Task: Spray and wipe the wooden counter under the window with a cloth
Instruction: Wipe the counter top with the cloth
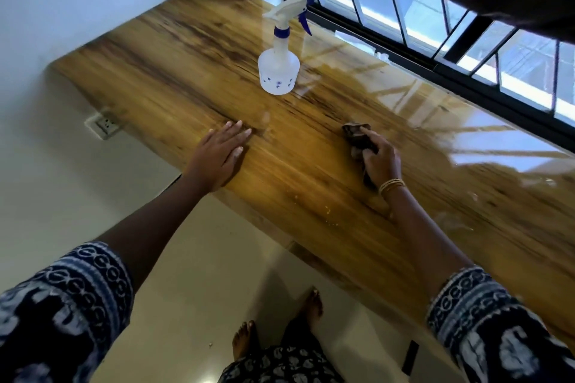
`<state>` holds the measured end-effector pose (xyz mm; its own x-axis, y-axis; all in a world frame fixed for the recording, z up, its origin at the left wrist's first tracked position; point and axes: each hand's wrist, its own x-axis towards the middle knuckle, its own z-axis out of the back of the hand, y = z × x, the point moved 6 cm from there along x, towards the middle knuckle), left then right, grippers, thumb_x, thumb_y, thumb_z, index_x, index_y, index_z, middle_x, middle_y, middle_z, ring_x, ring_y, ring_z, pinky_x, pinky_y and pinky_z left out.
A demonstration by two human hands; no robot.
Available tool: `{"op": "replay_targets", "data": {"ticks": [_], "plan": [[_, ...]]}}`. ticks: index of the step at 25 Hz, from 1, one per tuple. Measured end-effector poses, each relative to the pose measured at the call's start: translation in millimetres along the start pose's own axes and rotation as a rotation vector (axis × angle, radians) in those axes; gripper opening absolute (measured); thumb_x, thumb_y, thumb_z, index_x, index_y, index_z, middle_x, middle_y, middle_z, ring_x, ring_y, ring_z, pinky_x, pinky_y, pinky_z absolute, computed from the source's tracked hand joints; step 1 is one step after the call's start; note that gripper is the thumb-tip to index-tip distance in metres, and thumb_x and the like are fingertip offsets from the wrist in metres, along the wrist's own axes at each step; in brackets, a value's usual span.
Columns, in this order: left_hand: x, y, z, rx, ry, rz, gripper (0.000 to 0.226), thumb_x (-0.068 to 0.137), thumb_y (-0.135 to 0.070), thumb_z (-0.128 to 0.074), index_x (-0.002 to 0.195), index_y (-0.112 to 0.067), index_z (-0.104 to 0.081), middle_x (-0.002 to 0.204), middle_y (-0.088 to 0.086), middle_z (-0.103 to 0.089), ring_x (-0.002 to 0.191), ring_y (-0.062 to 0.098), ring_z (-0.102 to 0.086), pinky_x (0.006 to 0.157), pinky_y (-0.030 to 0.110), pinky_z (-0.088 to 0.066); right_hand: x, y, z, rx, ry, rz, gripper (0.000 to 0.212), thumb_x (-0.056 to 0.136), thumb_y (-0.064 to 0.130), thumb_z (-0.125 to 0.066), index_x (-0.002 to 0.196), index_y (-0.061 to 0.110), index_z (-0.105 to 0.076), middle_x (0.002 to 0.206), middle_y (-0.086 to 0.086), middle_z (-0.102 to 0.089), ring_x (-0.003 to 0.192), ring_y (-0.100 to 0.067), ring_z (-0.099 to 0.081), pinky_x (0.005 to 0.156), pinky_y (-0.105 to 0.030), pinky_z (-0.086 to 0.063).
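Cloth [357, 137], soft and bunchable, sits crumpled in the right hand [381, 162]'s closed fingers; left hand [217, 154] lies flat, empty, on the desk [193, 71].

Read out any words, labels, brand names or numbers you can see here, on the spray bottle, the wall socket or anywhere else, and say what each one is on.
No readable text anywhere in this view.
Spray bottle: only small blue flower-like marks near its base, no words or brand.
Wall socket: plain plate, no readable marking.
Dark cloth under the right hand: no label visible.
Wooden counter: only wood grain.
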<state>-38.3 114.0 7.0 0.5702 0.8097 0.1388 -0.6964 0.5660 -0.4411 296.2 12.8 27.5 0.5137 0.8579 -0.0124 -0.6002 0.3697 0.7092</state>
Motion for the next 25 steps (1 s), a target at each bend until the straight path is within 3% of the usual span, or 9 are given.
{"op": "replay_targets", "data": {"ticks": [3, 7, 11, 13, 15, 18, 20, 23, 25], "plan": [[-23.9, 25.9, -4.0, 0.08, 0.011, 0.053, 0.059, 0.095, -0.043, -0.015, 0.149, -0.026, -0.032, 0.158, -0.002, -0.024, 0.147, 0.013, -0.015, 0.119, 0.042, -0.014, -16.3, 36.1, -40.4, -0.204, 0.114, 0.229, 0.057, 0.084, 0.0, -0.053, 0.136, 0.024, -0.055, 0.146, -0.006, -0.048, 0.132, -0.023, -0.046, 0.106, -0.037, -0.042], [-44.2, 34.0, -7.0, 0.164, 0.014, 0.081, 0.056, 0.098, -0.039, -0.014, 0.151, -0.027, -0.026, 0.16, -0.003, -0.019, 0.148, 0.016, -0.013, 0.118, 0.043, -0.014, -100.3, 89.5, -101.3, -0.099, 0.434, 0.597, 0.057, 0.079, -0.002, -0.047, 0.129, 0.022, -0.062, 0.137, -0.004, -0.057, 0.129, -0.018, -0.05, 0.11, -0.033, -0.04], [-50.2, 30.6, -7.6, 0.232, 0.016, 0.082, 0.055, 0.099, -0.038, -0.014, 0.152, -0.027, -0.022, 0.16, -0.002, -0.018, 0.148, 0.019, -0.016, 0.117, 0.045, -0.017, -135.8, 97.3, -111.2, 0.119, 0.566, 0.512, 0.053, 0.072, -0.001, -0.042, 0.11, 0.017, -0.073, 0.122, -0.004, -0.067, 0.119, -0.015, -0.059, 0.105, -0.033, -0.045], [-52.3, 28.4, -9.5, 0.235, 0.018, 0.092, 0.055, 0.099, -0.038, -0.014, 0.152, -0.026, -0.023, 0.16, 0.0, -0.02, 0.147, 0.022, -0.018, 0.116, 0.046, -0.018, -112.9, 84.9, -92.9, 0.402, 0.467, 0.226, 0.05, 0.07, -0.002, -0.041, 0.098, 0.019, -0.077, 0.113, -0.009, -0.071, 0.109, -0.022, -0.065, 0.096, -0.044, -0.052], [-57.1, 23.0, -13.0, 0.249, 0.037, 0.095, 0.056, 0.099, -0.04, -0.013, 0.152, -0.026, -0.023, 0.16, 0.001, -0.02, 0.147, 0.024, -0.018, 0.116, 0.047, -0.017, -84.7, 57.5, -49.1, 0.569, 0.21, 0.039, 0.05, 0.07, -0.002, -0.041, 0.089, 0.025, -0.078, 0.102, -0.006, -0.074, 0.1, -0.021, -0.068, 0.092, -0.045, -0.053], [-64.3, 18.4, -17.0, 0.259, 0.067, 0.068, 0.057, 0.098, -0.042, -0.012, 0.152, -0.027, -0.021, 0.16, 0.002, -0.018, 0.147, 0.026, -0.017, 0.116, 0.049, -0.018, -74.2, 6.3, 24.5, 0.436, -0.149, -0.085, 0.044, 0.074, -0.003, -0.043, 0.1, 0.014, -0.075, 0.086, 0.006, -0.074, 0.067, 0.0, -0.064, 0.066, -0.022, -0.05], [-68.4, 16.7, -19.1, 0.267, 0.088, 0.057, 0.057, 0.098, -0.043, -0.012, 0.152, -0.027, -0.019, 0.161, 0.002, -0.016, 0.148, 0.026, -0.015, 0.117, 0.049, -0.017, -86.8, -23.1, 40.0, 0.165, -0.21, -0.207, 0.045, 0.083, -0.004, -0.043, 0.115, 0.013, -0.07, 0.107, -0.009, -0.072, 0.065, -0.007, -0.062, 0.055, -0.012, -0.045], [-69.4, 14.5, -18.0, 0.26, 0.098, 0.065, 0.06, 0.096, -0.045, -0.008, 0.153, -0.027, -0.016, 0.162, 0.001, -0.012, 0.149, 0.025, -0.011, 0.118, 0.048, -0.013, -118.8, -14.3, 2.2, -0.062, -0.125, -0.081, 0.05, 0.082, -0.005, -0.048, 0.123, 0.016, -0.066, 0.136, -0.007, -0.057, 0.123, -0.02, -0.055, 0.105, -0.019, -0.039], [-69.3, 13.7, -17.0, 0.247, 0.112, 0.056, 0.061, 0.095, -0.046, -0.006, 0.153, -0.027, -0.014, 0.162, 0.001, -0.01, 0.149, 0.025, -0.008, 0.118, 0.047, -0.011, -146.1, 22.1, -37.5, -0.082, -0.06, 0.103, 0.051, 0.079, -0.005, -0.051, 0.122, 0.015, -0.067, 0.134, -0.005, -0.059, 0.13, -0.018, -0.049, 0.112, -0.025, -0.032]]}}
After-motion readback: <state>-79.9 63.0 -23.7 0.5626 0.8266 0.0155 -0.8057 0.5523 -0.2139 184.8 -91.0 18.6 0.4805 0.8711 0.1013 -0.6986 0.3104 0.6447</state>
